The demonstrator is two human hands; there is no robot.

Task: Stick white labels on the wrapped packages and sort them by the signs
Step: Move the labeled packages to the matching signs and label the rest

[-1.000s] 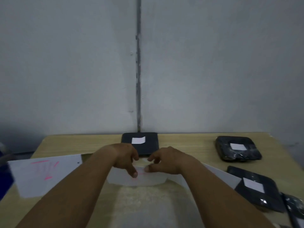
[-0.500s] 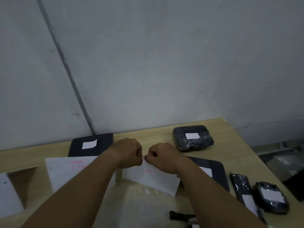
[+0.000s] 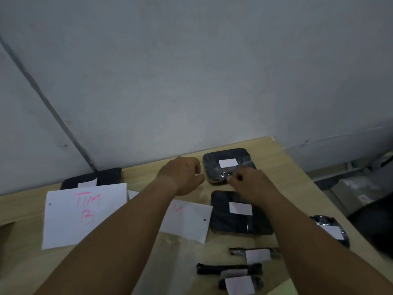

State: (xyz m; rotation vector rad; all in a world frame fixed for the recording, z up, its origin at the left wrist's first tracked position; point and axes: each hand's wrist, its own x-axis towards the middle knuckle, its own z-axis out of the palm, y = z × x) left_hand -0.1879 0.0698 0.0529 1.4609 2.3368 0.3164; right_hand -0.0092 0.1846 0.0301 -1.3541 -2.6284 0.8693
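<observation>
Entry: labelling/sorting, in progress.
Change: both hands, pinched together over the M sign (image 3: pixel 189 222) half a sec ago, now parted and shifted to the far rounded package (image 3: pixel 228 167), already labelled. Likely a sort step.
Left hand (image 3: pixel 182 175): fingers curled, nothing seen in them.
Right hand (image 3: pixel 251 184): fingers bunched at the pkg's near edge; grip can't tell.
Room: bare table (image 3: pixel 140 173) to the left; right table edge near; flat package (image 3: pixel 240 222) just beside.

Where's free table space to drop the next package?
Bare table at the back, between the back-left package and the far package; also right of the far package. Crowded near right: flat package, three thin packages.
</observation>
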